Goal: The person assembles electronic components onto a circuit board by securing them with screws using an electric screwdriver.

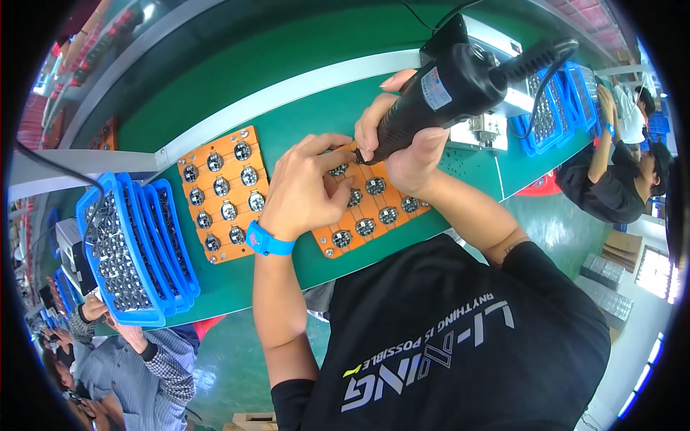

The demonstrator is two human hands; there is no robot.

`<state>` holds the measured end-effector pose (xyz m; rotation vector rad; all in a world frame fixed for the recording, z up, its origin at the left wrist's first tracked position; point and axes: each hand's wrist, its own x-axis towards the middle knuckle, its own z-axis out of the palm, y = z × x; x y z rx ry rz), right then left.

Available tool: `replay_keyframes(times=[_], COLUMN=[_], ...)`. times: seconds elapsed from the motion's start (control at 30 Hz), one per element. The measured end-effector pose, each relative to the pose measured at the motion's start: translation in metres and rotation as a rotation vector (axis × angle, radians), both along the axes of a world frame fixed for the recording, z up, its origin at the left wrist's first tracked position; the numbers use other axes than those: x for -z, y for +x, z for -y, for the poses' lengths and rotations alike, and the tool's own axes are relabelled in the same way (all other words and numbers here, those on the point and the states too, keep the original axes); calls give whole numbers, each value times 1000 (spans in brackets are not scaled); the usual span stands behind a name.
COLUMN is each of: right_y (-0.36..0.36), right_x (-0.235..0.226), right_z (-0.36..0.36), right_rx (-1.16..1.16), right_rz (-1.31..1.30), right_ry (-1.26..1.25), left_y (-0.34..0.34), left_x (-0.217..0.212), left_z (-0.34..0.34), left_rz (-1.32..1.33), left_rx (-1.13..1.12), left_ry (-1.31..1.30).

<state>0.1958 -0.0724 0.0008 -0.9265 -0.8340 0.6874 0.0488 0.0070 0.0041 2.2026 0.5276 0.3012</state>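
My right hand is wrapped round a black electric screwdriver, a coiled cord running from its top end. The driver tilts down to the left, its tip over the far edge of an orange fixture plate. Round silver-and-black parts sit in the plate's pockets. My left hand rests over the plate's left side, thumb apart from the fingers, fingertips beside the driver's tip. A blue band circles my left wrist. What lies under the tip is hidden by my fingers.
A second orange plate with similar round parts lies to the left on the green table. Stacked blue trays of small parts stand at far left, more blue trays at right. A metal box sits behind my right arm. Co-workers are on both sides.
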Motion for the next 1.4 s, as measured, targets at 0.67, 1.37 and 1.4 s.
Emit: replay_keyframes(times=[0.67, 1.37, 1.4], right_y=[-8, 94, 92], right_x=[-23, -83, -81], right_z=[8, 118, 118], right_rx=[-11, 680, 688], right_rz=[6, 205, 220], right_ry=[19, 20, 8], left_y=[-3, -10, -11], left_x=[-21, -50, -49], left_z=[8, 1, 0], left_rz=[85, -120, -125], left_rx=[78, 155, 156], left_ry=[28, 65, 42])
